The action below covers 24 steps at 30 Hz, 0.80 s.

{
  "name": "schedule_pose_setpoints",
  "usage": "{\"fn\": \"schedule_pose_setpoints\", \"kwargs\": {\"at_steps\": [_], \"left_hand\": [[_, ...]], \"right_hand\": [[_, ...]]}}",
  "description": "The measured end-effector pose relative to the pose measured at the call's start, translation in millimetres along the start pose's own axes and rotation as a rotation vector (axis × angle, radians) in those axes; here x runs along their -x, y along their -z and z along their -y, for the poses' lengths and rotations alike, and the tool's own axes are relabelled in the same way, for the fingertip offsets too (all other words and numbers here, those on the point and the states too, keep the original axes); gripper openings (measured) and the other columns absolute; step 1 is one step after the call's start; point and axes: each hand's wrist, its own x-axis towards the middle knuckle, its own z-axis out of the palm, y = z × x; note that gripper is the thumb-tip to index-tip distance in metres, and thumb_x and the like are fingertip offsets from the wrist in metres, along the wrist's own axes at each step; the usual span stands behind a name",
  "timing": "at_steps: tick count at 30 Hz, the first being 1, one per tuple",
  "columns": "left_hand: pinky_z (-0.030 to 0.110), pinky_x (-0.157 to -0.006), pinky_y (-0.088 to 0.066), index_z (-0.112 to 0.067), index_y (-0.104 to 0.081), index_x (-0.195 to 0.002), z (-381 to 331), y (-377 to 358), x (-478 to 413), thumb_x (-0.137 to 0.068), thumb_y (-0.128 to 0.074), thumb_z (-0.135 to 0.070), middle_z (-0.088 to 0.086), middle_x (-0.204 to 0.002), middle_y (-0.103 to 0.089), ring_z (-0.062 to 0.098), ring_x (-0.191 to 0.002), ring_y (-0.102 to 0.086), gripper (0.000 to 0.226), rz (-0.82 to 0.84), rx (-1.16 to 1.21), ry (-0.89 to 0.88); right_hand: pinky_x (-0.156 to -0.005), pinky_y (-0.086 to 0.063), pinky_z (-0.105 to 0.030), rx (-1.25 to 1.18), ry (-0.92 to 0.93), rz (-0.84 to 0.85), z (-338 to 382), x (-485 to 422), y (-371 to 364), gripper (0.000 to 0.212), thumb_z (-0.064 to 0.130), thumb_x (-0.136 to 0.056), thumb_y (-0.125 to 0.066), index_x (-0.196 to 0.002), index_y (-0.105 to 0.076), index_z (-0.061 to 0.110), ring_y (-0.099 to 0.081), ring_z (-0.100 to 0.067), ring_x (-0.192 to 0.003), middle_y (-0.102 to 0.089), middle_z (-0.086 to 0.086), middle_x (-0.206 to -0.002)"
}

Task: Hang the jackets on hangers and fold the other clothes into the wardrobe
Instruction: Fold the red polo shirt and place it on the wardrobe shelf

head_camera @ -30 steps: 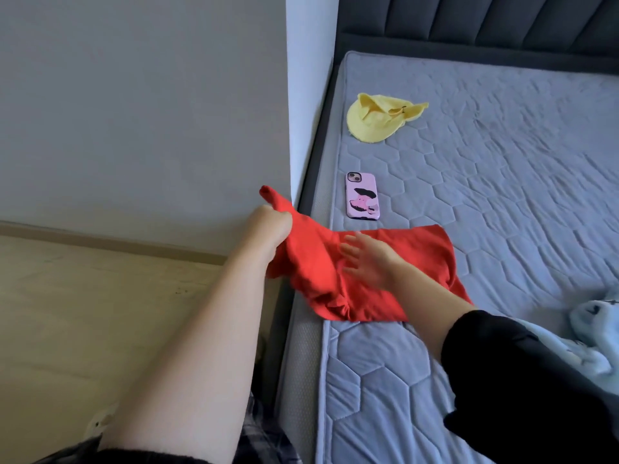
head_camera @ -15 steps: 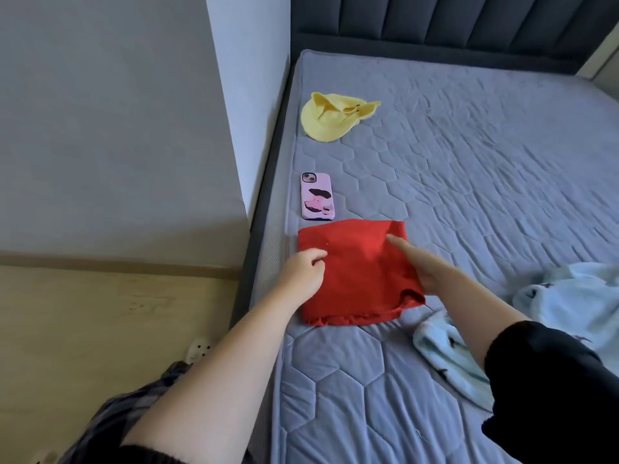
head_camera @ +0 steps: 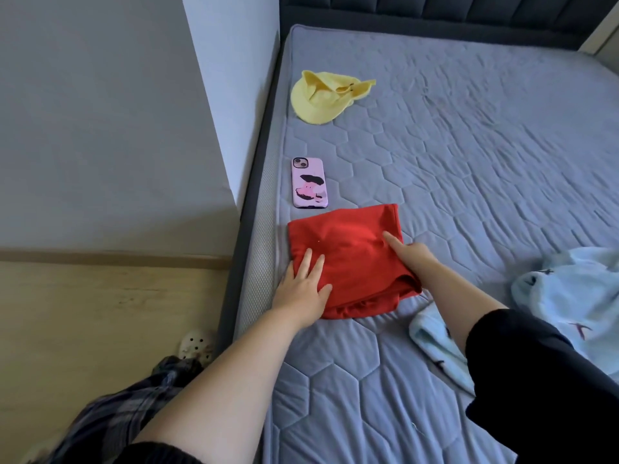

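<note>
Uncurled left hand (head_camera: 303,289) since half a sec ago, from loose curl at cloth's edge to flat palm w/ fingers spread, pressed on near-left part of red garment (head_camera: 348,252); drew right hand (head_camera: 410,254) back toward near-right corner; kept forefinger straight on top, other fingers hidden, so couldn't tell if pinching the edge. Lay folded in rough rectangle on mattress (head_camera: 469,162) near its left side, just short of phone (head_camera: 308,182); prob. pinned on both sides to smooth creases & stop layers springing open before next fold. Saw yellow hat (head_camera: 326,97) further up, light blue garment (head_camera: 576,296) bunched at right, not yet folded; no wardrobe in view.
</note>
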Motion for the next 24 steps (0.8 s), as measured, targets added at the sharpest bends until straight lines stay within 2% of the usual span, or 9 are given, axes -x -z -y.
{"fn": "schedule_pose_setpoints", "kwargs": {"at_steps": [3, 6, 8, 11, 13, 16, 19, 22, 24], "left_hand": [[0.036, -0.120, -0.006, -0.027, -0.004, -0.153, 9, 2, -7, -0.098, -0.046, -0.037, -0.003, -0.161, 0.011, 0.030, -0.148, 0.000, 0.070, 0.014, 0.135, -0.050], [0.027, -0.117, -0.013, -0.018, -0.010, -0.153, 8, 5, -1, -0.088, -0.065, -0.014, 0.001, -0.159, -0.010, 0.019, -0.146, -0.015, 0.086, -0.152, 0.558, -0.029], [0.030, -0.117, -0.019, -0.018, -0.005, -0.153, 6, 12, 5, -0.082, -0.070, -0.006, 0.000, -0.152, -0.021, 0.015, -0.141, -0.024, 0.096, -0.179, 0.778, 0.071], [0.041, -0.113, -0.032, -0.022, 0.001, -0.153, 8, 35, 16, -0.087, -0.067, -0.009, 0.005, -0.150, -0.033, 0.020, -0.132, -0.041, 0.096, -0.151, 1.226, 0.175], [0.037, -0.109, -0.037, -0.022, -0.003, -0.153, 14, 55, 26, -0.095, -0.057, -0.023, 0.004, -0.150, -0.036, 0.019, -0.129, -0.046, 0.079, -0.099, 1.478, 0.232], [0.035, -0.106, -0.040, -0.016, -0.028, -0.150, 37, 94, 48, -0.095, -0.052, -0.040, 0.005, -0.146, -0.044, 0.021, -0.126, -0.051, 0.065, -0.095, 1.596, 0.254], [0.034, -0.092, -0.049, -0.009, -0.057, -0.125, 65, 143, 91, -0.098, -0.046, -0.038, 0.013, -0.128, -0.060, 0.022, -0.104, -0.065, 0.041, -0.190, 1.682, 0.280], [0.028, -0.070, -0.056, -0.007, -0.064, -0.110, 113, 185, 143, -0.098, -0.045, -0.037, 0.012, -0.102, -0.072, 0.018, -0.081, -0.071, 0.038, -0.333, 1.767, 0.302], [0.031, -0.070, -0.058, -0.008, -0.065, -0.114, 151, 211, 182, -0.090, -0.053, -0.040, 0.012, -0.098, -0.073, 0.021, -0.084, -0.071, 0.042, -0.401, 1.791, 0.326]], "right_hand": [[-0.069, -0.057, -0.035, -0.103, -0.078, 0.272, 9, 13, 5, 0.062, 0.050, -0.073, -0.077, -0.114, -0.058, 0.007, -0.069, -0.028, -0.086, -0.069, -0.013, -0.103], [-0.054, -0.057, -0.033, -0.251, -0.087, 0.445, 20, 31, 4, 0.042, 0.031, -0.082, -0.073, -0.113, -0.061, 0.006, -0.070, -0.023, -0.065, -0.073, -0.012, -0.082], [-0.053, -0.058, -0.031, -0.348, -0.062, 0.519, 33, 46, 2, 0.026, 0.023, -0.086, -0.067, -0.106, -0.063, 0.007, -0.069, -0.019, -0.057, -0.072, -0.009, -0.072], [-0.054, -0.058, -0.031, -0.417, 0.032, 0.568, 63, 76, -1, 0.010, 0.014, -0.089, -0.061, -0.096, -0.063, 0.008, -0.068, -0.018, -0.055, -0.071, -0.008, -0.069], [-0.048, -0.057, -0.029, -0.440, 0.108, 0.605, 90, 103, -6, 0.006, 0.007, -0.091, -0.055, -0.089, -0.061, 0.006, -0.066, -0.016, -0.050, -0.069, -0.007, -0.063], [-0.040, -0.052, -0.025, -0.449, 0.204, 0.654, 132, 150, -21, 0.011, 0.002, -0.092, -0.051, -0.084, -0.058, 0.004, -0.062, -0.016, -0.043, -0.065, -0.007, -0.055], [-0.042, -0.053, -0.025, -0.459, 0.274, 0.727, 174, 198, -52, 0.010, -0.001, -0.091, -0.050, -0.085, -0.058, 0.002, -0.063, -0.017, -0.043, -0.066, -0.009, -0.056], [-0.047, -0.056, -0.028, -0.434, 0.332, 0.790, 215, 249, -101, 0.012, 0.001, -0.088, -0.054, -0.098, -0.059, -0.001, -0.064, -0.021, -0.048, -0.067, -0.013, -0.067], [-0.051, -0.055, -0.030, -0.436, 0.360, 0.809, 242, 282, -145, 0.027, 0.001, -0.085, -0.056, -0.111, -0.057, -0.004, -0.063, -0.024, -0.053, -0.064, -0.017, -0.077]]}}
